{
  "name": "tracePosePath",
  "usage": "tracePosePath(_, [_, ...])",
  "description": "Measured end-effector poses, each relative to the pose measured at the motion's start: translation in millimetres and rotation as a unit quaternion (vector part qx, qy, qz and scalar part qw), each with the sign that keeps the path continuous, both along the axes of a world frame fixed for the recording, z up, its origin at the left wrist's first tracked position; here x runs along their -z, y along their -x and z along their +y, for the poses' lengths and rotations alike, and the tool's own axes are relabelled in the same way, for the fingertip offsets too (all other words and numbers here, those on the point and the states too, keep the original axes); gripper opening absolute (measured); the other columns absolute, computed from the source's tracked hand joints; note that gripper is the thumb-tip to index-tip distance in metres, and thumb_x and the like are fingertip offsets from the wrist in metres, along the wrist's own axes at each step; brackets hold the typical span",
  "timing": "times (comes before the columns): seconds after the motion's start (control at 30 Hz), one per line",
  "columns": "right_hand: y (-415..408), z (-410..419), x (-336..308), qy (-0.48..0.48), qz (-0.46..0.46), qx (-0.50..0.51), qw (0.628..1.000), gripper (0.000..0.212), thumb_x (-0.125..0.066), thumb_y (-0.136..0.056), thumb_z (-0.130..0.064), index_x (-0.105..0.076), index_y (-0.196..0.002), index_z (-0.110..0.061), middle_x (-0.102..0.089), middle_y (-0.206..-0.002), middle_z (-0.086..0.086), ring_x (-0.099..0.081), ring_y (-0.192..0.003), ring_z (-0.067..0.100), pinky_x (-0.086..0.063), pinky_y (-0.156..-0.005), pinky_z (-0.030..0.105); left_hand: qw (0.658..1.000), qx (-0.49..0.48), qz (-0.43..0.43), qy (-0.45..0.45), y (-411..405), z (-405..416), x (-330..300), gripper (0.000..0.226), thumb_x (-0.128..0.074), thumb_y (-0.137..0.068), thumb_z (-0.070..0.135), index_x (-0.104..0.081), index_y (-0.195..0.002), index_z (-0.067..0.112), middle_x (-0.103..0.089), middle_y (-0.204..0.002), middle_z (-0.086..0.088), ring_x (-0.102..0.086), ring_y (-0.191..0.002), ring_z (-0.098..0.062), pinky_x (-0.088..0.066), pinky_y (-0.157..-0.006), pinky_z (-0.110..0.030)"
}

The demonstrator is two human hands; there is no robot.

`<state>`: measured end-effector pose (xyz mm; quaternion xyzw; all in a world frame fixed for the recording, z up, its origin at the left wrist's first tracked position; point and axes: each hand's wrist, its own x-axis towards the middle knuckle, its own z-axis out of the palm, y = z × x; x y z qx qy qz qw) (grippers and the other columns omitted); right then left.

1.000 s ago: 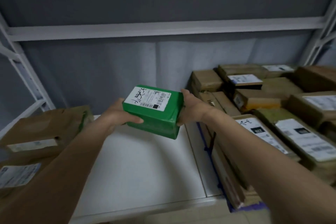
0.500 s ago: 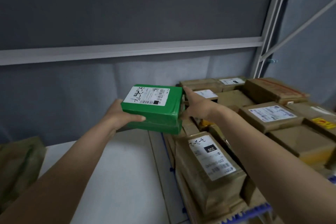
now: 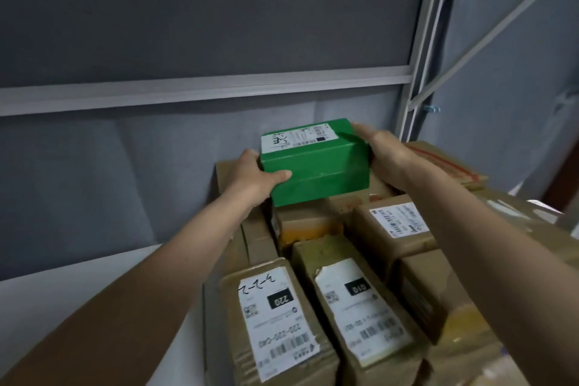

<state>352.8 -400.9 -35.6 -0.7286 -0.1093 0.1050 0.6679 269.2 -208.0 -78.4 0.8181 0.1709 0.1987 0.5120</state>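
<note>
A green box with a white shipping label on top is held between both my hands over the back of a stack of brown parcels. My left hand grips its left end, thumb curled over the front face. My right hand grips its right end, fingers wrapped round the far corner. The box's underside looks level with, or resting on, the top of the rear parcels; I cannot tell whether it touches them.
Several brown taped parcels with white barcode labels fill the shelf's right side. A white shelf surface lies bare to the left. A grey fabric back wall, a white crossbar and a metal upright frame the bay.
Both hands have carried the green box to the right and farther back, from over the white shelf to above the rear brown parcels. The view has turned right.
</note>
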Motion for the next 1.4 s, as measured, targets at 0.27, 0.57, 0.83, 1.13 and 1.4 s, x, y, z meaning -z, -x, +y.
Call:
tracePosePath(0.27, [-70,-60,5,0.094,-0.034,0.064,0.993,0.036,-0.04,-0.101,-0.014,-0.046,-0.135,-0.005,-0.061,-0.116,0.015,-0.061,-0.107,0.03,-0.047,-0.1,0.046,0.999,0.021,0.003,-0.026,-74,-75,3,0.033,-0.07,-0.086,0.025,-0.045,-0.105,0.017,-0.054,-0.106,0.003,-0.06,-0.102,-0.021,-0.055,-0.087,-0.043])
tracePosePath(0.57, [-109,-84,29,0.25,-0.075,0.062,0.963,0.037,-0.036,-0.1,-0.002,-0.047,-0.135,-0.004,-0.056,-0.119,0.009,-0.054,-0.105,0.023,-0.043,-0.09,0.032,0.997,0.013,0.079,-0.004,-106,-107,28,0.024,-0.057,-0.095,0.032,-0.044,-0.106,0.015,-0.059,-0.117,-0.005,-0.06,-0.104,-0.022,-0.054,-0.089,-0.043])
tracePosePath(0.83, [-123,-83,51,0.355,-0.122,0.03,0.926,0.033,-0.044,-0.094,0.0,-0.053,-0.126,-0.003,-0.059,-0.116,0.015,-0.055,-0.094,0.023,-0.047,-0.084,0.034,0.991,0.016,0.13,-0.018,-116,-106,44,0.035,-0.062,-0.092,0.028,-0.051,-0.122,0.012,-0.062,-0.123,-0.002,-0.062,-0.105,-0.022,-0.056,-0.086,-0.042])
tracePosePath(1.13, [-124,-74,61,0.435,-0.178,0.018,0.883,0.02,-0.048,-0.094,-0.008,-0.06,-0.109,-0.001,-0.057,-0.1,0.012,-0.055,-0.093,0.028,-0.048,-0.088,0.039,0.989,0.009,0.138,-0.048,-119,-108,43,0.049,-0.068,-0.087,0.029,-0.044,-0.127,0.012,-0.057,-0.132,-0.004,-0.059,-0.113,-0.025,-0.055,-0.089,-0.043])
tracePosePath(1.4, [-112,-70,57,0.518,-0.243,-0.013,0.82,0.048,-0.047,-0.087,0.002,-0.046,-0.134,-0.006,-0.036,-0.142,0.016,-0.034,-0.13,0.035,-0.029,-0.11,0.045,0.974,0.015,0.152,-0.165,-105,-103,29,0.044,-0.059,-0.092,0.039,-0.048,-0.127,0.015,-0.058,-0.13,0.0,-0.055,-0.104,-0.016,-0.04,-0.074,-0.028])
